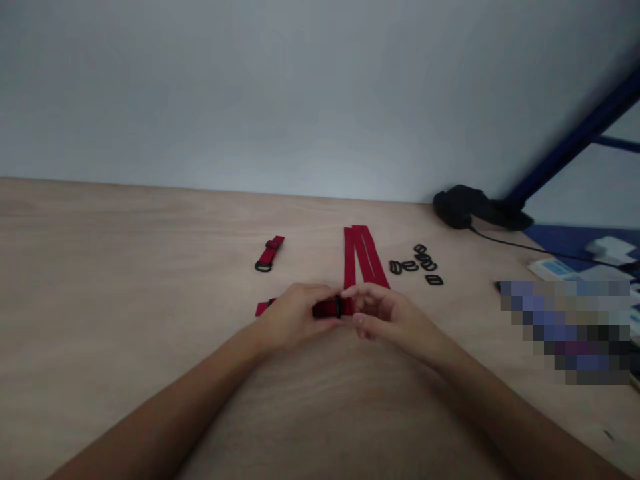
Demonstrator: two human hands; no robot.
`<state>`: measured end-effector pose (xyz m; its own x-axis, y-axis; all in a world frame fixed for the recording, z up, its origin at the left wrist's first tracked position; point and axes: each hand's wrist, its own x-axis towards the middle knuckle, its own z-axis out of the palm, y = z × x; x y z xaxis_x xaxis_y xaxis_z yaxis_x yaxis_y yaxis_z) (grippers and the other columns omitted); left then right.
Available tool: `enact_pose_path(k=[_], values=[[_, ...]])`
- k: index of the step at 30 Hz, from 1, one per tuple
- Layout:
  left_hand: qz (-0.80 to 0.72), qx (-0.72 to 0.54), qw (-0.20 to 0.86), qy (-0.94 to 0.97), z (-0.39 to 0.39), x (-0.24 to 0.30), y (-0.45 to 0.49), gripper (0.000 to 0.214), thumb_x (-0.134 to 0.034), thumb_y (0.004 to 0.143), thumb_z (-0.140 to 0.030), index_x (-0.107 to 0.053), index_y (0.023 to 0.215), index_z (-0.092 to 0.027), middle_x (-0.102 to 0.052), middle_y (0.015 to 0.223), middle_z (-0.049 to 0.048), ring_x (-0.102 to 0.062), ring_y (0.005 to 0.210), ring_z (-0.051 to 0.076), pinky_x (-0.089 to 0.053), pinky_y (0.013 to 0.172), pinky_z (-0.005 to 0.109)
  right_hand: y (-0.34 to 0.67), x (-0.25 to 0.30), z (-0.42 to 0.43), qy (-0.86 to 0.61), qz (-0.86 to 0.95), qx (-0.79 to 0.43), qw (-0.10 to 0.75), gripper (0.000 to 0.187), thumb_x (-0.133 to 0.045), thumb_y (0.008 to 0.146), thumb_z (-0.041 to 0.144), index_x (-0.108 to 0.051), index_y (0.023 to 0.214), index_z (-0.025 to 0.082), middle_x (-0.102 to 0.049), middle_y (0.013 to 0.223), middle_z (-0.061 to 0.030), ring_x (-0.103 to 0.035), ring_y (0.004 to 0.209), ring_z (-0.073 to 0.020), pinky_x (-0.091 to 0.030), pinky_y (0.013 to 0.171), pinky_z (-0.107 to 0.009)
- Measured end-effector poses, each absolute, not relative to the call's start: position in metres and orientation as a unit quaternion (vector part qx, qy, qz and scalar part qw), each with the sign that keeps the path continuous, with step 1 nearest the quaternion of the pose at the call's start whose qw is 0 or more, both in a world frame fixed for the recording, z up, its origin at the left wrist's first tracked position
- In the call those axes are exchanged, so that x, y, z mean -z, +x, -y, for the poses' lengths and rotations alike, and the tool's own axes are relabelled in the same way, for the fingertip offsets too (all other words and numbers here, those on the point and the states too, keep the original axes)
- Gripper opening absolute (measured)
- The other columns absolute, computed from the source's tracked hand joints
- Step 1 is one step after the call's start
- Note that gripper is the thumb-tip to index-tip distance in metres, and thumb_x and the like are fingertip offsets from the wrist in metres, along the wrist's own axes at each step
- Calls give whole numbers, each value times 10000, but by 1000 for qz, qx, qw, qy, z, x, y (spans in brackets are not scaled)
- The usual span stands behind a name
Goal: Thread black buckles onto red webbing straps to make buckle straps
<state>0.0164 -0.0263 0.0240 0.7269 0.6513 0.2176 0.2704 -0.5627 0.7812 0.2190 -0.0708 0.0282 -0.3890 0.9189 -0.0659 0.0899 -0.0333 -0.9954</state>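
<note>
My left hand [290, 317] is closed around a red webbing strap [325, 309], low over the table. A black slide buckle [339, 307] sits crosswise on this strap, just past the left fingertips. My right hand [400, 320] meets the strap's right end with curled fingers and thumb; the exact grip is partly hidden. Beyond the hands lie long flat red strips [369, 257], their near ends behind my right fingers. Left of them rests a short red strap with a black slider and D-ring [270, 253]. Another red piece [261, 309] shows partly behind my left hand.
Several loose black buckles and sliders [410, 265] lie right of the strips. A black object with a cable [465, 207] stands against the wall at the back right. A pixelated patch [575, 327] covers items at the table's right side.
</note>
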Motion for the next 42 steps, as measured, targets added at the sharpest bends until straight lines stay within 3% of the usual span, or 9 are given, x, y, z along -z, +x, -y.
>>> enact_pose_path(k=[5,9,16,21,23,28,33,38,42], values=[[-275,-248,404,836,27,-24,16,341,-663,823,-295,-659,1149,-193,-698,1058,55,-637,984,219,-478,897,304,219,-26,71,-452,617,-527,371,231,-638,811,272,-583,1018,187,-557,744,25,-544,660,-107,-438,612,-234],[-276,-259,410,830,29,-23,17,406,-651,834,-306,-615,1229,-217,-684,1126,53,-643,987,213,-489,885,308,220,-24,68,-469,650,-457,385,233,-591,842,305,-605,1045,193,-609,981,-50,-600,896,-171,-486,767,-289],[-294,-262,344,852,27,-22,16,458,-669,824,-327,-589,1261,-218,-671,1175,77,-632,1027,228,-491,900,341,220,-18,65,-478,594,-497,415,327,-570,862,356,-555,1152,207,-615,719,7,-558,571,-127,-453,525,-253],[-293,-252,328,862,26,-20,16,425,-663,829,-343,-610,1225,-198,-664,1184,88,-619,1052,233,-471,935,351,220,-19,64,-496,639,-431,401,298,-592,845,312,-598,1119,194,-656,982,-60,-627,817,-163,-519,730,-303],[-294,-239,324,867,26,-21,17,431,-674,818,-360,-614,1212,-196,-675,1141,89,-620,1026,236,-474,922,356,219,-18,64,-492,641,-427,406,235,-596,845,315,-593,1042,187,-659,989,-67,-636,893,-183,-518,798,-325],[-298,-212,287,885,27,-25,13,488,-716,775,-384,-598,1202,-178,-627,1180,111,-552,1097,259,-440,972,389,222,-13,63,-531,651,-373,393,124,-563,855,283,-578,931,186,-674,933,-63,-652,858,-188,-520,772,-327],[-297,-192,278,893,27,-21,11,352,-652,832,-312,-615,1153,-174,-608,1116,98,-546,1056,237,-454,941,364,224,-11,63,-532,657,-378,378,115,-580,843,283,-525,901,200,-684,960,-57,-668,821,-181,-530,745,-316],[-331,-202,248,888,25,-17,11,467,-722,764,-344,-593,1169,-150,-588,1134,115,-520,1067,263,-438,959,396,224,-15,64,-544,672,-351,360,88,-573,843,282,-570,857,195,-690,951,-56,-658,790,-175,-522,720,-302],[-350,-168,222,894,26,-18,9,380,-692,783,-352,-638,1106,-157,-585,1086,117,-517,1041,277,-445,929,408,223,-17,64,-551,684,-329,348,91,-579,839,277,-601,868,193,-696,894,-47,-650,740,-171,-513,664,-285]])
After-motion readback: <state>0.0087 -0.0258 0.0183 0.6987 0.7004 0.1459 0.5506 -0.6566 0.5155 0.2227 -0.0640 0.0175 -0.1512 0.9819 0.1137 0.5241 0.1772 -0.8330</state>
